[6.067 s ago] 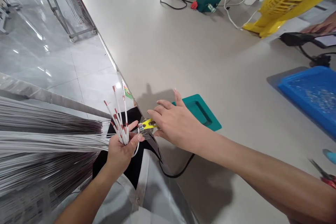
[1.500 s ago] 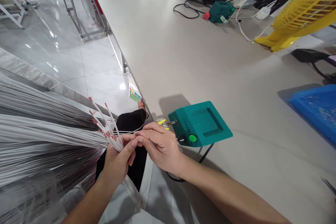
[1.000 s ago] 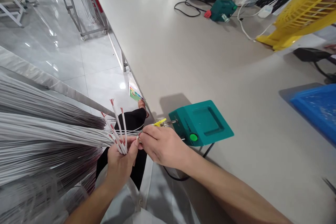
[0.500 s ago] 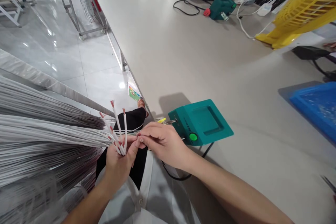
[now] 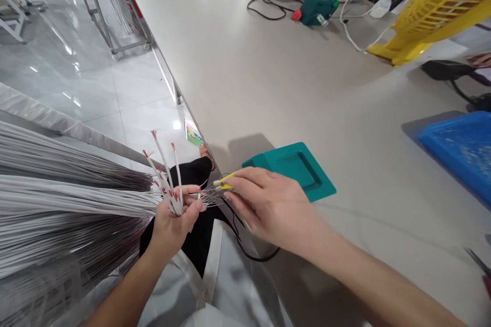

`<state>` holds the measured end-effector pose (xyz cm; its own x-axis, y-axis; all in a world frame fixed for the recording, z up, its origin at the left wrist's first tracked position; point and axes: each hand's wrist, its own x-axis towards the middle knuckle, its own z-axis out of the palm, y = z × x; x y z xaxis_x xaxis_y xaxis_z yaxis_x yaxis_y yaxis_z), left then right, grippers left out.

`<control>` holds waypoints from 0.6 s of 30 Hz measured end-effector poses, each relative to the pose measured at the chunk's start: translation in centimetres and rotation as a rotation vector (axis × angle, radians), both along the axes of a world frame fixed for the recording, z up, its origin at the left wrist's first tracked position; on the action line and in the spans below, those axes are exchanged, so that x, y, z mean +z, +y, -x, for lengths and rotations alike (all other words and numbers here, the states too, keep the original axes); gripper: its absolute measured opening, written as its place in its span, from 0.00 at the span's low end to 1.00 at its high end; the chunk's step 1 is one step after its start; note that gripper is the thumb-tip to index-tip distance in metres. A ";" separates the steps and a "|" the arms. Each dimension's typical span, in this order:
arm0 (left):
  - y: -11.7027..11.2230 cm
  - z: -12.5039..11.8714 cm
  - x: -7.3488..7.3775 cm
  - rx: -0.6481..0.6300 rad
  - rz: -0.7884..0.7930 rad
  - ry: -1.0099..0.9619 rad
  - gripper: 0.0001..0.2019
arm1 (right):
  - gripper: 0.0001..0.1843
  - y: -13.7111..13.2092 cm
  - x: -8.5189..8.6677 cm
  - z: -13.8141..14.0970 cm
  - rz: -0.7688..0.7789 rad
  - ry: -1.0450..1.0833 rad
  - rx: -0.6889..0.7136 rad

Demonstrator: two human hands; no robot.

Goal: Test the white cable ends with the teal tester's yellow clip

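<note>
My left hand is closed around a bunch of white wires with reddish bared ends, several of them sticking upward. One short end shows by its thumb tip. Thin strands fan out rightward from these fingers. Close by, my right hand has thumb and fingers around a yellow tool with metal tips; the tips reach among the strands. What the tool is I cannot make out. Behind the right hand, a green device lies near the table edge, its front part hidden.
Long bundles of grey-white wires hang on a rack at left. On the table are a second green device, a black cable, a yellow fan and a blue tray. A black cable hangs near my lap.
My right hand has left the left fingertips and moved right, onto the yellow tool, covering the green device's front. The left hand still holds the wires. The view has shifted slightly.
</note>
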<state>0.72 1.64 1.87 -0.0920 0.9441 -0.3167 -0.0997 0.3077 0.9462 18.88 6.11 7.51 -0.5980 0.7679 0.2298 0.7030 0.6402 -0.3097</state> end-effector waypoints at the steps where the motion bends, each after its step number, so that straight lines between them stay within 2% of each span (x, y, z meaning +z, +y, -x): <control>1: 0.2 -0.1 0.0 0.003 -0.004 -0.022 0.16 | 0.12 0.2 0.1 -0.5 -0.050 -0.078 -0.005; 3: 0.5 -0.4 0.0 0.004 -0.009 -0.038 0.22 | 0.17 0.8 0.1 -1.2 -0.087 -0.254 0.017; 6: 0.9 -0.9 0.1 -0.025 -0.008 -0.022 0.20 | 0.12 1.5 -0.1 -1.4 -0.076 -0.410 0.047; 8: 1.1 -1.1 0.1 -0.038 -0.008 -0.009 0.17 | 0.08 2.1 -0.1 -1.2 -0.074 -0.436 0.056; 12: 1.4 -1.5 0.6 -0.034 0.001 0.004 0.19 | 0.05 3.1 0.0 -1.0 -0.044 -0.453 0.117; 18: 1.4 -2.0 0.9 -0.005 0.036 0.010 0.22 | 0.09 3.5 -0.3 -0.9 -0.054 -0.450 0.181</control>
